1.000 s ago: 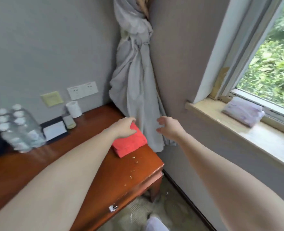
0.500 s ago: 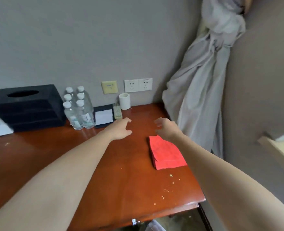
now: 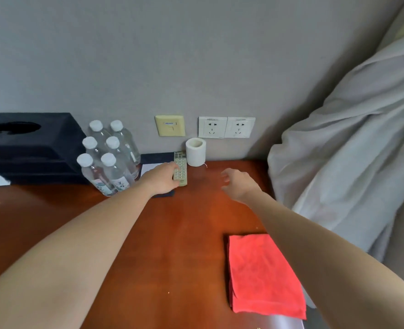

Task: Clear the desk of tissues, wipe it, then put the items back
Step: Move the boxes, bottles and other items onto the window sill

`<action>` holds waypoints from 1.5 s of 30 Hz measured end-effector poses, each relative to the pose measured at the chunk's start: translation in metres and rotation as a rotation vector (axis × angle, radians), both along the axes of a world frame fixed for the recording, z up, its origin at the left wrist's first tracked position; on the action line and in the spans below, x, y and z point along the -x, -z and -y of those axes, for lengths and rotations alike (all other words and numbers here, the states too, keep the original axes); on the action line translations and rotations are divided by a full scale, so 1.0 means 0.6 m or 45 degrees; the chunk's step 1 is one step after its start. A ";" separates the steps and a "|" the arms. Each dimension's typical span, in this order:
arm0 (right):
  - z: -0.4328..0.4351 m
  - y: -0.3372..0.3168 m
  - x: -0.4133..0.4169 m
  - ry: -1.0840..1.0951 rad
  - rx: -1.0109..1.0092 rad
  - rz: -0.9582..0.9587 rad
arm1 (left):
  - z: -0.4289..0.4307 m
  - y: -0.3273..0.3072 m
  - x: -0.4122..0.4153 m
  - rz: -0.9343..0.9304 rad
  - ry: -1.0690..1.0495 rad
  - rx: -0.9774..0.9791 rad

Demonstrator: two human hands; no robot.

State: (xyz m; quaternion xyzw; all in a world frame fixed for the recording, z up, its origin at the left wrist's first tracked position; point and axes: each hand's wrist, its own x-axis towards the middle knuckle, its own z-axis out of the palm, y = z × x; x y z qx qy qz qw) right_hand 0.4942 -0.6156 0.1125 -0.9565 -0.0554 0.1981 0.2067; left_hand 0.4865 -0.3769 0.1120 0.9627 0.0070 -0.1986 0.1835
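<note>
Fingers (image 3: pixel 171 166) of left hand (image 3: pixel 161 179) lie on left edge of remote (image 3: pixel 181 172); gripping or only touching: cannot tell. Right hand (image 3: pixel 240 184) hovers above desk (image 3: pixel 172 245), fingers loosely spread, nothing held.
Tissue box (image 3: pixel 30 148), rear left: likely rigid, light; lift by sides; left end cut off.
Red cloth (image 3: pixel 260 274), front right: soft, limp; right edge hidden by forearm.
Tissue roll (image 3: pixel 195 151), at wall beside remote: light, crushable; grasp outside gently.

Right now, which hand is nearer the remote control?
Left. The left hand touches the remote control at its left edge; the right hand hovers apart, off to its right, over the desk.
</note>
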 end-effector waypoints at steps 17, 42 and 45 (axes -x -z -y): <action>-0.079 0.137 -0.223 0.026 -0.362 -0.079 | 0.009 0.124 -0.203 0.070 -0.181 0.095; 0.040 -0.098 0.060 0.297 -0.642 0.179 | 0.122 -0.109 0.048 0.196 -0.009 0.470; 0.066 -0.128 0.126 0.346 -0.647 0.272 | 0.148 -0.143 0.100 0.230 0.063 0.509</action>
